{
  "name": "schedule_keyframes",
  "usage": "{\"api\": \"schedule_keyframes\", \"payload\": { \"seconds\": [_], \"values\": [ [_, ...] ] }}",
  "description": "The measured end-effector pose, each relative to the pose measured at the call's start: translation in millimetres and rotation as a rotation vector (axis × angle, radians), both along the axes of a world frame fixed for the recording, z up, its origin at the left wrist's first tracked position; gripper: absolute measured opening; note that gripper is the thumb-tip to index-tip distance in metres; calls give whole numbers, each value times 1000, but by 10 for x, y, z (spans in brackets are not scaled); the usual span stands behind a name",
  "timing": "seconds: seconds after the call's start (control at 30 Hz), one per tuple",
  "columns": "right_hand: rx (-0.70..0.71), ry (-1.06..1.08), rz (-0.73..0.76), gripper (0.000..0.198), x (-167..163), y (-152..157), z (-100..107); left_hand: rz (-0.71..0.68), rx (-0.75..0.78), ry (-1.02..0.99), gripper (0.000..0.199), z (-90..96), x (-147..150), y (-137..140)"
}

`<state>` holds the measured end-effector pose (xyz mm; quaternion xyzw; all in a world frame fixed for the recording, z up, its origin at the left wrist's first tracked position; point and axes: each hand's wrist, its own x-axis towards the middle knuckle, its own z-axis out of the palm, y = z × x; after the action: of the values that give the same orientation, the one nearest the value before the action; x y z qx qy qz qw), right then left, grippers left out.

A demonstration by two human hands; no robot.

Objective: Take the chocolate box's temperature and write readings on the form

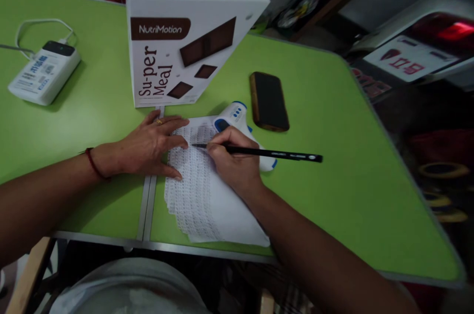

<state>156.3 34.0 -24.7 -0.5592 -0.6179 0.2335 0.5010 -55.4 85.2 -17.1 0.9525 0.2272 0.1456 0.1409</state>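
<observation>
Sheets of paper covered in rows of small writing lie on the green table, fanned a little at the lower left. My right hand is closed around a slim black pen, its tip touching or just above the top sheet. On the left edge of the sheets rests my left hand, fingers spread, with a ring and a dark red wrist cord. Just beyond my right hand lies a white and blue handheld device, shaped like an infrared thermometer and partly hidden by that hand.
A tall white NutriMotion box stands behind the papers. To the right lies a dark phone in a brown case. A white device with a cable sits at the left. A metal seam crosses the green table.
</observation>
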Motion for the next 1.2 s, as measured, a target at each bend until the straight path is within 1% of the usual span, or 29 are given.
{"api": "schedule_keyframes", "payload": {
  "seconds": [0.3,0.53,0.77,0.9,1.07,1.2],
  "values": [
    [-14,9,-38,13,-12,2,2,-9,14,-8,63,-13,-9,8],
    [-47,-1,-16,12,9,-15,-2,-7,-5,1,62,6,-9,3],
    [19,-33,-54,14,32,-3,-25,5,-17,22,62,12,6,7],
    [8,-54,-34,16,18,-9,-24,-6,-19,16,62,6,2,9],
    [5,-10,-57,12,9,-8,-6,0,-12,11,62,-1,-3,9],
    [-12,-27,-42,13,15,-8,-3,-9,-15,-5,63,-8,-4,13]
  ]
}}
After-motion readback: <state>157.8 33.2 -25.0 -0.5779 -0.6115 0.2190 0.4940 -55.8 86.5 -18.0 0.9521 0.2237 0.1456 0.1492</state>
